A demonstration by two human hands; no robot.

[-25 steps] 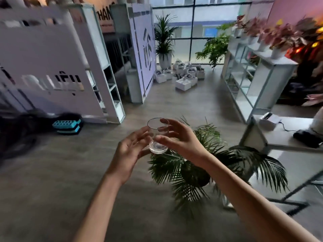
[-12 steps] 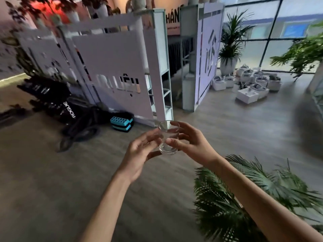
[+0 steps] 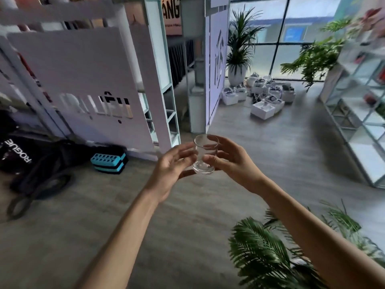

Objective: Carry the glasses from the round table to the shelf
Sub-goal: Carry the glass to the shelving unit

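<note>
Both hands — left hand [image 3: 173,172], right hand [image 3: 233,163] — grip a clear empty drinking glass [image 3: 205,154] mid-frame; a green palm plant [image 3: 270,253] fills the lower right, a white open shelf [image 3: 362,122] the right edge.

place: showroom or office lobby — white lettered panels [image 3: 83,80] | potted palm [image 3: 239,49] | glass wall [image 3: 291,44]
</note>
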